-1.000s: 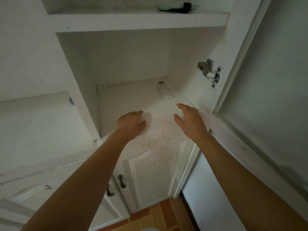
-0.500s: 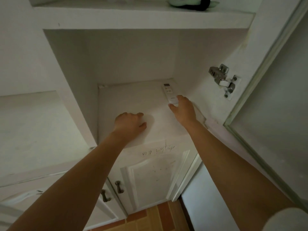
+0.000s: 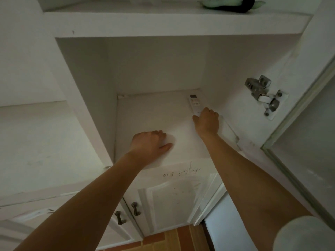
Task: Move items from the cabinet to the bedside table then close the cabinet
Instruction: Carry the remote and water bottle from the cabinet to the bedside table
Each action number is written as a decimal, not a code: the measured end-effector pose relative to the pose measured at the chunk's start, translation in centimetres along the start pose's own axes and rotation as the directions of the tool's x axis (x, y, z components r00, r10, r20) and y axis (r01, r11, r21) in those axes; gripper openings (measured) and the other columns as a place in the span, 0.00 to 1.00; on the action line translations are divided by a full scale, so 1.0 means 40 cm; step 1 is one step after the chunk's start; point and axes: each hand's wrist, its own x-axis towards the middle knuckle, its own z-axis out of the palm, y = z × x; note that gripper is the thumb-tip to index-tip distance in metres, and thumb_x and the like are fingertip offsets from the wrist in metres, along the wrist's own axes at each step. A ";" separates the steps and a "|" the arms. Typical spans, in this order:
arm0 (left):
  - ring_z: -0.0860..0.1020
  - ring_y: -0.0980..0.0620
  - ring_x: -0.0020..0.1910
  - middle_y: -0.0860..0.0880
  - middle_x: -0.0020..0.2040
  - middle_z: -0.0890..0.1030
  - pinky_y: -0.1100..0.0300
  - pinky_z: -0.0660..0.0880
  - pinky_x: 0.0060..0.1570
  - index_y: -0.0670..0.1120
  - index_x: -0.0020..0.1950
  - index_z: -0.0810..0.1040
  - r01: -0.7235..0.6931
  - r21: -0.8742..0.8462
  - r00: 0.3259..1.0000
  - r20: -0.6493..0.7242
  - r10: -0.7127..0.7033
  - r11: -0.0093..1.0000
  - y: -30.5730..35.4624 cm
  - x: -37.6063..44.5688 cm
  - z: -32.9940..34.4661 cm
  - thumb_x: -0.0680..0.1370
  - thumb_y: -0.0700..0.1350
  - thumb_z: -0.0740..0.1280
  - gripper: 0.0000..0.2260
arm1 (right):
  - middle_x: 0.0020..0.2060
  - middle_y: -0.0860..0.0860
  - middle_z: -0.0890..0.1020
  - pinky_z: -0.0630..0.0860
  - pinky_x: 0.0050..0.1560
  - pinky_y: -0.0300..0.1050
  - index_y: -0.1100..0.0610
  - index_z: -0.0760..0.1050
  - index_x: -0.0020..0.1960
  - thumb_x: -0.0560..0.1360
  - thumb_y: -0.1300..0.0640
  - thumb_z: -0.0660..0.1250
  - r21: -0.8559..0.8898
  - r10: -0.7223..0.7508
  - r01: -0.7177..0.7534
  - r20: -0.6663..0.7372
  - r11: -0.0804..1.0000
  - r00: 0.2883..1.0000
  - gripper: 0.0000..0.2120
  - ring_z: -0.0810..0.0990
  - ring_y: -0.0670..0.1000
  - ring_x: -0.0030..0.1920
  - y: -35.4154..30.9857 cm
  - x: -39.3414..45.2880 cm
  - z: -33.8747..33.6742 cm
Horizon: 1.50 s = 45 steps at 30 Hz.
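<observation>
The white cabinet stands open, and its lower shelf (image 3: pixel 150 113) is in front of me. A white remote control (image 3: pixel 193 100) lies at the shelf's back right corner, against the side wall. My right hand (image 3: pixel 206 122) reaches in, with its fingers curled over the near end of the remote. My left hand (image 3: pixel 148 144) rests on the front part of the shelf. Its fingers are loosely bent, its thumb is out, and it holds nothing. The bedside table is out of view.
The cabinet door (image 3: pixel 308 142) is swung open at the right, on a metal hinge (image 3: pixel 262 93). A green and black object (image 3: pixel 230 4) lies on the upper shelf. Below are shut lower doors with metal handles (image 3: pixel 135 209) and an orange tiled floor (image 3: pixel 172 240).
My right hand has moved forward from the shelf's front edge to the remote and closed over its near end. My left hand stays in place on the shelf.
</observation>
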 end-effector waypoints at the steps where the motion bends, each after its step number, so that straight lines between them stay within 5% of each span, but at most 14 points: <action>1: 0.79 0.47 0.52 0.51 0.57 0.79 0.58 0.69 0.44 0.51 0.62 0.72 -0.003 0.000 1.000 -0.003 0.003 1.000 0.000 0.000 0.000 0.77 0.63 0.53 0.22 | 0.58 0.63 0.75 0.69 0.56 0.51 0.67 0.69 0.58 0.77 0.56 0.60 0.004 0.002 -0.002 -0.005 1.000 1.000 0.16 0.70 0.61 0.59 -0.002 0.003 0.002; 10: 0.78 0.47 0.54 0.50 0.58 0.79 0.58 0.70 0.46 0.50 0.62 0.72 0.004 -0.030 1.000 -0.002 -0.004 1.000 0.007 -0.007 -0.012 0.78 0.62 0.53 0.21 | 0.58 0.64 0.73 0.67 0.50 0.45 0.66 0.71 0.57 0.73 0.58 0.65 0.072 0.061 -0.066 0.066 0.995 0.996 0.16 0.69 0.61 0.60 -0.006 0.020 -0.013; 16: 0.79 0.46 0.53 0.49 0.57 0.79 0.58 0.68 0.43 0.48 0.60 0.72 0.002 -0.006 1.000 0.003 -0.002 1.000 0.008 -0.005 -0.011 0.78 0.62 0.53 0.21 | 0.60 0.64 0.68 0.72 0.57 0.49 0.67 0.69 0.61 0.72 0.58 0.67 0.145 0.120 -0.134 0.104 0.980 0.987 0.21 0.70 0.62 0.59 -0.008 0.016 -0.028; 25: 0.78 0.45 0.55 0.46 0.56 0.78 0.56 0.71 0.47 0.45 0.59 0.72 0.001 0.034 0.998 0.068 -0.004 0.999 0.019 -0.003 -0.024 0.80 0.58 0.52 0.20 | 0.58 0.65 0.75 0.74 0.50 0.49 0.69 0.68 0.60 0.75 0.60 0.62 0.245 0.059 -0.079 0.086 0.966 0.995 0.17 0.76 0.63 0.56 -0.002 -0.039 -0.058; 29: 0.78 0.45 0.53 0.45 0.55 0.77 0.56 0.69 0.42 0.43 0.59 0.72 -0.016 0.081 0.995 0.096 0.008 0.997 0.035 -0.005 -0.031 0.81 0.55 0.51 0.19 | 0.57 0.64 0.75 0.71 0.43 0.44 0.68 0.68 0.60 0.74 0.61 0.63 0.344 0.041 -0.067 0.084 0.936 0.996 0.17 0.77 0.61 0.53 -0.003 -0.084 -0.095; 34: 0.78 0.46 0.53 0.45 0.55 0.77 0.56 0.68 0.42 0.42 0.58 0.73 -0.024 0.071 0.993 0.113 0.016 0.997 0.037 -0.006 -0.034 0.81 0.54 0.51 0.19 | 0.58 0.62 0.76 0.66 0.24 0.26 0.66 0.67 0.63 0.75 0.61 0.63 0.440 0.024 -0.037 0.035 0.897 0.999 0.18 0.73 0.52 0.46 -0.004 -0.158 -0.157; 40: 0.77 0.46 0.52 0.45 0.54 0.77 0.56 0.70 0.52 0.42 0.57 0.74 -0.019 0.019 0.999 0.046 0.018 1.000 0.046 -0.028 -0.027 0.80 0.52 0.51 0.18 | 0.58 0.59 0.77 0.71 0.36 0.36 0.62 0.69 0.64 0.74 0.59 0.65 0.512 0.045 -0.017 -0.041 0.859 0.998 0.19 0.77 0.55 0.51 0.016 -0.252 -0.212; 45: 0.75 0.47 0.58 0.48 0.62 0.75 0.57 0.70 0.57 0.45 0.65 0.70 -0.028 -0.092 0.998 -0.056 0.023 0.995 0.067 -0.067 -0.045 0.81 0.50 0.52 0.17 | 0.55 0.55 0.78 0.70 0.33 0.28 0.59 0.69 0.64 0.74 0.59 0.66 0.573 0.036 0.015 -0.078 0.820 0.996 0.19 0.76 0.49 0.46 0.044 -0.321 -0.250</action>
